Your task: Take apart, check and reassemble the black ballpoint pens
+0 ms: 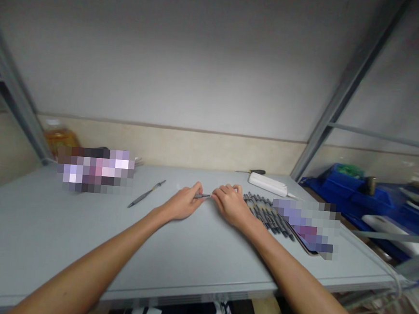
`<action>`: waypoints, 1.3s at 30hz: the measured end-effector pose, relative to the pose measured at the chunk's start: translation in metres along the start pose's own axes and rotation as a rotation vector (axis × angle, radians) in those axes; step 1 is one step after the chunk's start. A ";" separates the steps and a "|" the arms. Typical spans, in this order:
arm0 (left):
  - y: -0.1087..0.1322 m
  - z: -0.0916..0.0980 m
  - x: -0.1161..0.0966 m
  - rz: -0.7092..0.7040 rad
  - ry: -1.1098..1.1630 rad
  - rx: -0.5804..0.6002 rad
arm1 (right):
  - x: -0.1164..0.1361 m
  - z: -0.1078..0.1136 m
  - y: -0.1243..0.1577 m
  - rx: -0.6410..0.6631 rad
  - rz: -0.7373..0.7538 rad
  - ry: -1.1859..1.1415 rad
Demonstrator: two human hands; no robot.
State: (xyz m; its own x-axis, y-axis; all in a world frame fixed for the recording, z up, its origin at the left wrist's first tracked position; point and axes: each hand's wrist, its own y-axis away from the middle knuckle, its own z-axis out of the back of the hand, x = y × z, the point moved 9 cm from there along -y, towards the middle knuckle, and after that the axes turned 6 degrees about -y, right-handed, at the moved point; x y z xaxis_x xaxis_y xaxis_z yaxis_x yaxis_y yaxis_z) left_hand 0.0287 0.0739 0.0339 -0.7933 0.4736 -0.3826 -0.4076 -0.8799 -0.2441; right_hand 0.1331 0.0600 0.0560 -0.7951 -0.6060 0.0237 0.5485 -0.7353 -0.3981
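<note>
The grey table point(79, 243) carries a row of dark pens point(268, 214) just right of the right hand point(232, 204). Both hands meet near the table's middle: the left hand point(183, 204) and the right each pinch one end of a thin grey pen point(202, 195), which lies low over the table, its long axis running left to right. If either pinch loosens, it could slip and roll off among the row of pens.

1 head camera looks forward and down over the table point(44, 231).
</note>
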 end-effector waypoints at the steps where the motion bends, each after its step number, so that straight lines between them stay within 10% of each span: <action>1: 0.000 0.002 -0.002 -0.038 0.024 -0.016 | -0.005 0.001 0.000 -0.005 -0.011 -0.060; 10: 0.000 0.019 -0.017 -0.188 0.064 -0.126 | -0.022 0.012 0.000 -0.111 -0.018 -0.431; 18: -0.001 0.028 -0.003 -0.062 0.247 -0.212 | -0.044 -0.005 0.001 0.082 -0.284 -0.723; 28: -0.005 0.027 0.013 0.022 0.513 -0.211 | -0.070 0.003 -0.001 -0.222 -0.319 -1.089; 39: -0.004 0.033 0.023 0.072 0.634 -0.317 | -0.062 -0.001 0.002 -0.093 -0.416 -1.253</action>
State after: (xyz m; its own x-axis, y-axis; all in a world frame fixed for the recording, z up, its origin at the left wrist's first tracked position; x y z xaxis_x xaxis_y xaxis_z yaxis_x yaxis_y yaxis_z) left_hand -0.0030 0.0867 0.0551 -0.3585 0.4301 -0.8286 -0.1367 -0.9022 -0.4092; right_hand 0.1835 0.0963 0.0523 -0.0953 -0.2475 0.9642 0.2638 -0.9403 -0.2153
